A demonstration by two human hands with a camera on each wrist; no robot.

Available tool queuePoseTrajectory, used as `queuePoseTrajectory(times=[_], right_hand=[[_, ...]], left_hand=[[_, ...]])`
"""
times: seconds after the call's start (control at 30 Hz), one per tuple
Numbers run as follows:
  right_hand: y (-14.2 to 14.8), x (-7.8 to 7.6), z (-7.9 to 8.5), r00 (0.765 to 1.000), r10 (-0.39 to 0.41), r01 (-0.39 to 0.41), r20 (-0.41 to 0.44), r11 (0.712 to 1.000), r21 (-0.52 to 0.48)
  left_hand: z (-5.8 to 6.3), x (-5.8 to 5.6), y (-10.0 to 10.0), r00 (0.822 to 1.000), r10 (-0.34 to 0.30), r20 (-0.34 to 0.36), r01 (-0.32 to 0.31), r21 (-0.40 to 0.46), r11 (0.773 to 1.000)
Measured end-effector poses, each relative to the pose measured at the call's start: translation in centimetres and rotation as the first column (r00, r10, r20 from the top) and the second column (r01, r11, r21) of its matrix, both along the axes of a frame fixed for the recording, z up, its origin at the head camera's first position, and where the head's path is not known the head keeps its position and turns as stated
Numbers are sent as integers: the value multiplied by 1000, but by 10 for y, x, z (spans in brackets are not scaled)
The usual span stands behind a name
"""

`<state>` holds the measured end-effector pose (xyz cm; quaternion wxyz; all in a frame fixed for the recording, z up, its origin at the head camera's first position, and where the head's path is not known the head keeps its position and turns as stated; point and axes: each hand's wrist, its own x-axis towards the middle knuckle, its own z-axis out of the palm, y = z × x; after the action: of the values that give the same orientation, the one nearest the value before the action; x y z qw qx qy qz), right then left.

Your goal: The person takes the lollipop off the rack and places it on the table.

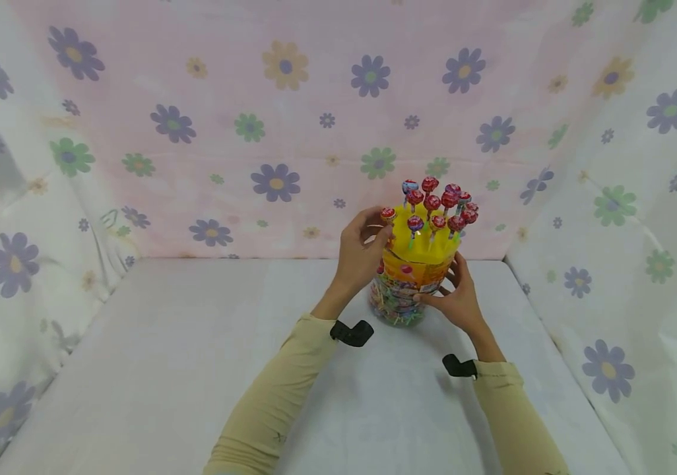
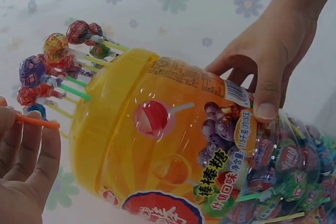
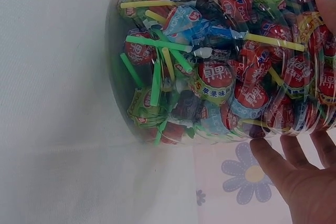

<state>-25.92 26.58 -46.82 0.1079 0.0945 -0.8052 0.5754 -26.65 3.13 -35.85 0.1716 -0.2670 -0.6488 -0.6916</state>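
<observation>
A clear plastic jar (image 1: 394, 307) packed with wrapped lollipops stands on the white table, with an orange printed label (image 2: 173, 129) around its upper part. Its yellow lid (image 1: 429, 247) bears several upright lollipops (image 1: 431, 203) stuck in by their sticks. My left hand (image 1: 362, 254) is at the lid's left edge and pinches a lollipop (image 1: 388, 214) by its orange stick (image 2: 39, 122). From the right side, my right hand (image 1: 457, 300) grips the jar, thumb on the front and fingers (image 3: 273, 161) around the far side.
White cloth covers the table (image 1: 184, 356). A pinkish flowered curtain (image 1: 220, 132) hangs behind, close beyond the jar, and flowered side curtains (image 1: 623, 264) stand left and right. Each wrist wears a black camera mount (image 1: 353, 333).
</observation>
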Motion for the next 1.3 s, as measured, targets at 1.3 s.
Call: queuePoseTrajectory(times=[1.3], right_hand=[[-14, 21, 31, 1000, 19, -19, 7, 1000, 4]], left_hand=[[-114, 12, -63, 925, -44, 378, 63, -37, 997]])
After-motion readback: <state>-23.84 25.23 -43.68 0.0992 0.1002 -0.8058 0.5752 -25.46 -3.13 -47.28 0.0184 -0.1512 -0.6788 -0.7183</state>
